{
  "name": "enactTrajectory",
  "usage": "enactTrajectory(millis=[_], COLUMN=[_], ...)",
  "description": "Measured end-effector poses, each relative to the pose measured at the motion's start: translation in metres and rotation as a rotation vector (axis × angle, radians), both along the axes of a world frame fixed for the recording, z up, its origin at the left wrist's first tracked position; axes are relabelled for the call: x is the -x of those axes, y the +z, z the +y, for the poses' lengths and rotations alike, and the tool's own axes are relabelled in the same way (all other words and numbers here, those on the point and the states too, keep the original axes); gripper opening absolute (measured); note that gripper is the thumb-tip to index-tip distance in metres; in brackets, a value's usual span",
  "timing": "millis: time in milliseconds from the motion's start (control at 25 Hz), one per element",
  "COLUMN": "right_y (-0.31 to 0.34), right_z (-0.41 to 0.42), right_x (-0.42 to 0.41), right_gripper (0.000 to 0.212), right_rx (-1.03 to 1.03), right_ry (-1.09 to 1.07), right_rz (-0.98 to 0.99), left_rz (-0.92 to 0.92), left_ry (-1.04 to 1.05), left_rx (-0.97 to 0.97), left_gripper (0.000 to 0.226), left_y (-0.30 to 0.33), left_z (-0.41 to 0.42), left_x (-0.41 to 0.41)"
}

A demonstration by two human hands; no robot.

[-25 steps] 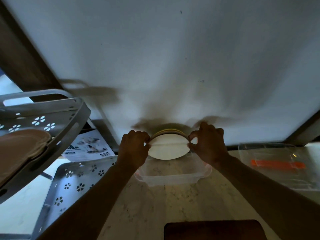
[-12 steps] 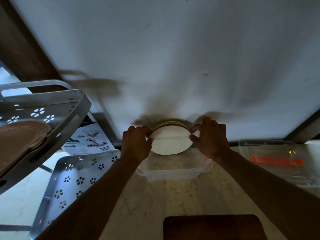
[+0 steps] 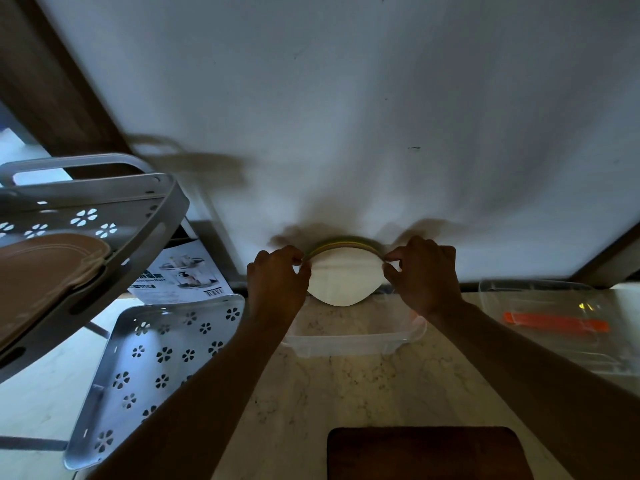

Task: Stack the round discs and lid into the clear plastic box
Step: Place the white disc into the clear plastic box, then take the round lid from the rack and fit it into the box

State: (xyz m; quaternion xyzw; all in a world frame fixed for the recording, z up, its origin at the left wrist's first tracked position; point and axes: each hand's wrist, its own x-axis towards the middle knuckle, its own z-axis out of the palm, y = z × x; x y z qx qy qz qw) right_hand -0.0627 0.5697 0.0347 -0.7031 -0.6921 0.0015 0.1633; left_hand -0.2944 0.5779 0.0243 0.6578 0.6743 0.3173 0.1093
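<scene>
While both hands pinch its edges, the disc stack stands on edge, faces toward the camera.

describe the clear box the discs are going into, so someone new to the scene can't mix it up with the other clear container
Start at the marble countertop running along the white wall. Dead centre, below the stack of round discs pinched between the left hand and right hand, sits the clear plastic box. The other clear container lies off to the right and holds an orange strip; this one has none.

Grey flower-punched rack at left; printed leaflet beneath; clear lid with orange strip right; dark board nearest.
</scene>
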Motion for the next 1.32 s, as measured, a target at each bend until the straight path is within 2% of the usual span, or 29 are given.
enactTrajectory(millis=[120, 280, 480, 680, 920, 1160, 1320], right_y=[0.004, 0.013, 0.042, 0.087, 0.147, 0.182, 0.195], right_z=[-0.001, -0.007, -0.036, -0.077, -0.133, -0.180, -0.196], right_x=[0.002, 0.006, 0.015, 0.030, 0.055, 0.092, 0.122], right_gripper=[0.023, 0.028, 0.044, 0.058, 0.063, 0.069, 0.071], right_rx=[-0.004, 0.007, 0.094, 0.191, 0.186, 0.117, 0.108], right_ry=[0.010, 0.032, 0.166, 0.240, 0.295, 0.374, 0.426], right_rz=[-0.013, -0.033, 0.095, 0.186, 0.193, 0.166, 0.149], left_rz=[0.010, -0.096, -0.213, -0.101, 0.133, 0.181, 0.167], left_ry=[-0.015, -0.051, -0.067, -0.117, -0.216, -0.230, -0.152], left_rx=[0.007, 0.036, 0.045, 0.056, -0.033, -0.106, -0.162], left_gripper=[0.016, 0.022, 0.039, 0.047, 0.040, 0.040, 0.043], left_y=[0.008, 0.019, 0.052, 0.098, 0.165, 0.213, 0.229], left_z=[0.000, -0.006, -0.035, -0.085, -0.169, -0.233, -0.261], left_x=[-0.003, 0.000, 0.010, 0.025, 0.051, 0.084, 0.113])
